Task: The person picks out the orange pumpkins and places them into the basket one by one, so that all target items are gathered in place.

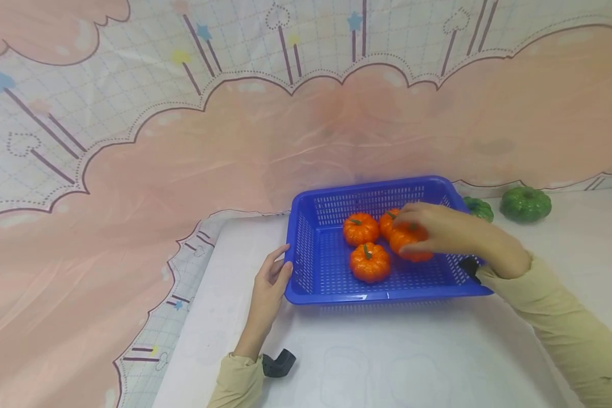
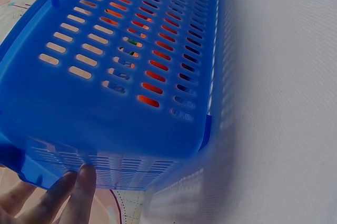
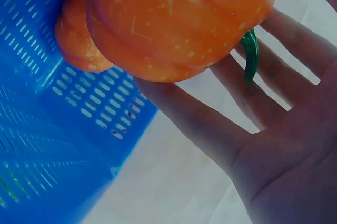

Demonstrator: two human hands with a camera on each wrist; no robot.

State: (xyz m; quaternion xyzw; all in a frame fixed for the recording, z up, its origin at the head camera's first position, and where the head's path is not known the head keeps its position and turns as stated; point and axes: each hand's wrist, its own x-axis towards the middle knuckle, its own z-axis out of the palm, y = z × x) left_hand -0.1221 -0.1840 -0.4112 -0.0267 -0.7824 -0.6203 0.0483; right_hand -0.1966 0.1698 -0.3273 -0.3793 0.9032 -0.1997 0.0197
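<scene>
A blue plastic basket [image 1: 301, 297] with slotted walls stands on the white table. My right hand [image 1: 438, 229] reaches over its right side and grips an orange pumpkin [image 1: 410, 241], thumb on the near side and fingers on the far side. In the right wrist view, the pumpkin's [image 3: 184, 29] green stem [image 3: 251, 56] points toward the palm. Two more orange pumpkins [image 1: 361, 229] [image 1: 369, 262] lie in the basket's middle, and another [image 1: 387, 222] is partly hidden by the held one. My left hand [image 1: 271, 286] touches the basket's left edge, its fingertips [image 2: 84, 179] against the outer wall.
Right of the basket, a green pumpkin [image 1: 526, 204] sits on the white table [image 1: 367, 351]. A second green pumpkin [image 1: 478, 209] is partly hidden behind the basket's right rim. A patterned pink and white cloth [image 1: 234, 153] hangs along the back and left.
</scene>
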